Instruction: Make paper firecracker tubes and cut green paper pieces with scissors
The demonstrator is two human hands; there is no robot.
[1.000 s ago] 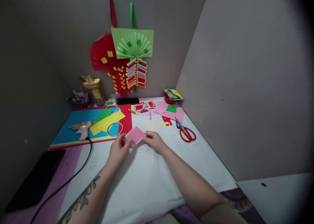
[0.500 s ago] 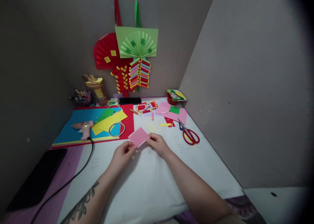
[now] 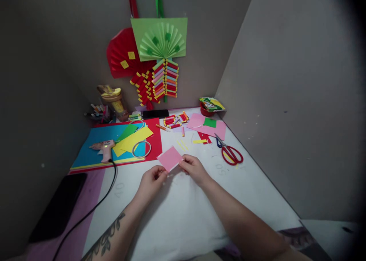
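Note:
A small pink paper piece (image 3: pixel 170 158) with pale edges is held between both hands, just above the white-covered table. My left hand (image 3: pixel 153 181) pinches its lower corner, and my right hand (image 3: pixel 195 168) pinches its right corner. Beyond the paper lie thin yellow strips (image 3: pixel 181 144) and several small paper rolls (image 3: pixel 174 120), mostly red with yellow ends. To the right of my right hand rest red-handled scissors (image 3: pixel 231 154), their blades pointing away.
At left, a pink glue gun (image 3: pixel 107 150) with a black cord (image 3: pixel 97 204) lies on coloured sheets (image 3: pixel 98 133). A dark flat device (image 3: pixel 58 207) sits at the near left. Paper fan decorations (image 3: pixel 162 39) hang on the wall. Behind stands a crayon box (image 3: pixel 212 104).
The view has shifted, so the table items sit farther right in the picture. Both hands still pinch the pink paper at the same corners.

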